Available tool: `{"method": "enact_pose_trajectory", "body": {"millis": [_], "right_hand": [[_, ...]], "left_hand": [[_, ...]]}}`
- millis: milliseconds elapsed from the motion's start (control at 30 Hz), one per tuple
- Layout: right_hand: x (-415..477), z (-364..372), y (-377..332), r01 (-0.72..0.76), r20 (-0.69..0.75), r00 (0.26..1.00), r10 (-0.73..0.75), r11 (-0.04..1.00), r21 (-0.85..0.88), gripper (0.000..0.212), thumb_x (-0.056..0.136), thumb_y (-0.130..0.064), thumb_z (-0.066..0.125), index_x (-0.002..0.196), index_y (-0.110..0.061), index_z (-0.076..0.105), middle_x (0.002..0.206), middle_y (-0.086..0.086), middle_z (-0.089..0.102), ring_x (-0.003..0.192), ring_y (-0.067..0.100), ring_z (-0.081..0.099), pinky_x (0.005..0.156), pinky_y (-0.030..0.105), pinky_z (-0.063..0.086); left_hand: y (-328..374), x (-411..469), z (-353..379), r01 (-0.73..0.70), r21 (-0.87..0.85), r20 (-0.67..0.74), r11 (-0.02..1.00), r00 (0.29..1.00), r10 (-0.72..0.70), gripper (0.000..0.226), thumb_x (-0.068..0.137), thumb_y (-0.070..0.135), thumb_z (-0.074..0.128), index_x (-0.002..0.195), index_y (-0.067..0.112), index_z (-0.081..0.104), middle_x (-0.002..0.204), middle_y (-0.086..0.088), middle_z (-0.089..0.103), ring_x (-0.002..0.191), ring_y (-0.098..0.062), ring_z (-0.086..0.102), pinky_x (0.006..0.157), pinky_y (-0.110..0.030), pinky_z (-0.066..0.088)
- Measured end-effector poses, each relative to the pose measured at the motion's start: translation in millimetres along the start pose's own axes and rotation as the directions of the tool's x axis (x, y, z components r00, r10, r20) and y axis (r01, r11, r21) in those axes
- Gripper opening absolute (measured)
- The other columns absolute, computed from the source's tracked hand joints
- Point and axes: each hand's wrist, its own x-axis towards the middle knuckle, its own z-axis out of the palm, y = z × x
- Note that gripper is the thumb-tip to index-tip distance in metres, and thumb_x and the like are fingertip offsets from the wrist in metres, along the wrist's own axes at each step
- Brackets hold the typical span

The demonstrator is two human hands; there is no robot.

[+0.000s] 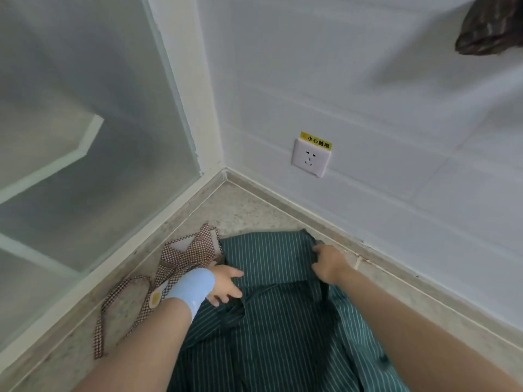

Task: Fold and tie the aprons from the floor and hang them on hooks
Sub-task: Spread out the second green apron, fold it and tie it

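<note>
right hand [328, 263] on green apron [268, 256]

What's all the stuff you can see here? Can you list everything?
green striped apron: one, dark green with thin white stripes, spread on the floor in the corner
checked apron: one, brown and white, on the floor left of the green one
wall socket: one, white, low on the right wall
warning label: one, yellow, on top of the socket
glass panel: one, frosted, left side
dark cloth: one, brownish, high on the wall at top right, blurred
floor: speckled beige
wristband: one, light blue, on the left wrist
left hand: rests on the green apron
right hand: grips the green apron's far edge
</note>
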Motion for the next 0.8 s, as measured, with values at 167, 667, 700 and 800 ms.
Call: {"method": "enact_pose_trajectory", "body": {"millis": [167, 667, 700, 800], "right_hand": [[0.8, 30.0, 1.2, 0.098, -0.159, 0.978, -0.133, 0.972, -0.213, 0.068, 0.092, -0.015, 0.050, 0.155, -0.020, 0.025, 0.158, 0.013, 0.020, 0.139, 0.034, 0.032, 0.113, 0.045, 0.034], [84.1, 3.4, -15.1, -0.133, -0.177, 0.978, 0.107, 0.980, -0.145, 0.033, 0.101, -0.043, 0.047, 0.101, -0.015, 0.066, 0.081, 0.003, 0.070, 0.069, 0.018, 0.065, 0.061, 0.032, 0.056], [87.4, 4.4, -17.2, -0.127, -0.180, 0.979, 0.098, 0.980, -0.154, 0.034, 0.098, -0.048, 0.051, 0.096, -0.019, 0.068, 0.074, -0.001, 0.068, 0.065, 0.016, 0.064, 0.056, 0.028, 0.053], [90.9, 6.4, -22.8, -0.114, -0.200, 0.976, 0.084, 0.983, -0.142, 0.037, 0.097, -0.050, 0.053, 0.085, -0.020, 0.072, 0.062, -0.005, 0.065, 0.056, 0.013, 0.063, 0.053, 0.027, 0.055]], "left_hand": [[7.7, 27.5, -1.4, -0.070, 0.308, -0.473, 0.949, 0.854, 0.216, 0.030, 0.100, 0.021, 0.046, 0.124, 0.018, 0.064, 0.116, 0.000, 0.067, 0.096, -0.020, 0.065, 0.086, -0.032, 0.054], [-1.1, 98.8, -41.7, -0.095, 0.349, -0.630, 0.932, 0.713, 0.308, 0.040, 0.103, 0.020, 0.045, 0.143, 0.019, 0.048, 0.139, -0.010, 0.055, 0.121, -0.025, 0.054, 0.102, -0.031, 0.042], [-4.2, 98.6, -43.5, -0.132, 0.348, -0.633, 0.928, 0.697, 0.337, 0.039, 0.101, 0.016, 0.050, 0.140, 0.020, 0.052, 0.136, -0.006, 0.058, 0.119, -0.023, 0.055, 0.102, -0.028, 0.041], [-9.1, 92.9, -47.8, -0.248, 0.295, -0.612, 0.923, 0.692, 0.382, 0.041, 0.095, 0.008, 0.058, 0.135, 0.021, 0.057, 0.137, -0.002, 0.056, 0.122, -0.020, 0.053, 0.105, -0.024, 0.036]]}}
